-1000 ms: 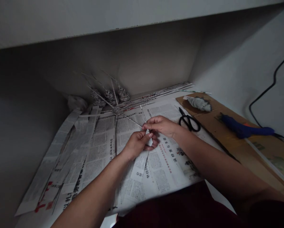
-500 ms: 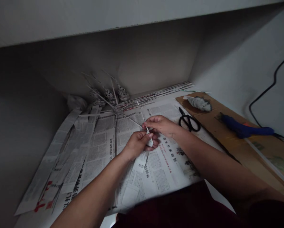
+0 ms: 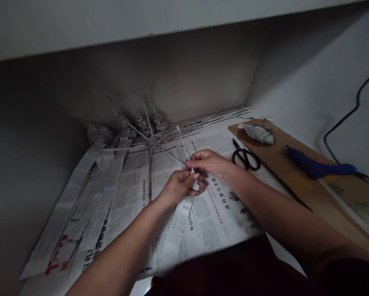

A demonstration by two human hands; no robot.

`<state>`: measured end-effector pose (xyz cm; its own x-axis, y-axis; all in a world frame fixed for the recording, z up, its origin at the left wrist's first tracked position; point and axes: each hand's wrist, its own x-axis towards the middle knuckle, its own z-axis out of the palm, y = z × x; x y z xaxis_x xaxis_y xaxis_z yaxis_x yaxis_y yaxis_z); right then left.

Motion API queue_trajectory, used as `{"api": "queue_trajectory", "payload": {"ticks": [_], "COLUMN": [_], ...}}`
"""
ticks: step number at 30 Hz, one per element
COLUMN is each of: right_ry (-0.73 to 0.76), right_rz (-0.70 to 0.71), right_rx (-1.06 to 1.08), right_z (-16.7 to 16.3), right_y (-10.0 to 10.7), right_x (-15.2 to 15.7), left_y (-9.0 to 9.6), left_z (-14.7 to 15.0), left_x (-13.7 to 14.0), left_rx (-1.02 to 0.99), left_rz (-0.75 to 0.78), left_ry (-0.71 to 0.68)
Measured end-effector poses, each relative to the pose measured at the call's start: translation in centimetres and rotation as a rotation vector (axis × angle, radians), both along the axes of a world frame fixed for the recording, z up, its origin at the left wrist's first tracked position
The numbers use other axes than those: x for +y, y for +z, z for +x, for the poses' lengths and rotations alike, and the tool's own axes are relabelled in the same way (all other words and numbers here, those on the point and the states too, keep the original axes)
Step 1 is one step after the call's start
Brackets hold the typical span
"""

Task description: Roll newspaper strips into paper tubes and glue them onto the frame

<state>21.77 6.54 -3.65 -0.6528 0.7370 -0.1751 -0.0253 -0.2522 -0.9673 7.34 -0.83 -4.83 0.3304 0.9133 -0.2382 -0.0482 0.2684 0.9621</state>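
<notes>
**Thin paper roll pinched between both hands, loose strip end below**

Head view: A narrow newspaper strip (image 3: 184, 213) is being rolled around a thin stick (image 3: 182, 142) above the spread newspaper sheets (image 3: 131, 193). The rolled part is clenched by the left hand (image 3: 176, 187) between thumb and fingers, while the roll is pinched just above by the fingertips of the right hand (image 3: 210, 162). The stick's bare end is seen rising past the right hand toward the back wall. The strip's unrolled tail is left trailing down onto the sheets near the body.

Several slips can be judged likely. If the left pinch is eased, the roll would probably be loosened and the spiral would spring open, since nothing seems to fix it; no glue can be made out, though the dim light leaves this uncertain. If the two hands are twisted unevenly, the thin stick could be bent or the strip torn at its edge. The trailing tail could be snagged on the cut strips (image 3: 88, 193) lying to the left.

Scissors (image 3: 245, 158) lie just right of the right hand, and a blue glue gun (image 3: 318, 168) rests on the cardboard sheet (image 3: 298, 185) further right; either could be knocked by an elbow swing. Finished paper tubes (image 3: 203, 121) lie at the back, well apart.
</notes>
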Motion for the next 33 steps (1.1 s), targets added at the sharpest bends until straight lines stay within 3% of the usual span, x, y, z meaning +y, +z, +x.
{"api": "queue_trajectory", "payload": {"ticks": [3,7,12,17,26,30,33], "right_ry": [-0.104,0.091,-0.064,0.195,0.042,0.021,0.091], "right_rz": [0.023,0.008,0.038,-0.006,0.251,0.242,0.214], "right_rx": [0.039,0.006,0.010,0.028,-0.133,-0.184,-0.132], "right_z": [0.0,0.2,0.0,0.7,0.2,-0.1,0.2], "right_y": [0.1,-0.2,-0.4,0.1,-0.1,0.5,0.8], "right_x": [0.0,0.2,0.2,0.3,0.5,-0.2,-0.2], "left_y": [-0.1,0.0,0.3,0.3,-0.2,-0.3,-0.1], "left_z": [0.0,0.0,0.0,-0.2,0.0,0.0,0.0], "left_x": [-0.1,0.0,0.0,0.0,0.0,0.2,0.2], "left_rx": [-0.002,0.012,0.016,-0.016,0.015,0.031,0.024], "left_rz": [0.006,0.006,0.001,0.007,0.021,-0.012,0.006], "left_ry": [-0.019,-0.003,0.000,-0.026,-0.018,0.029,0.036]}}
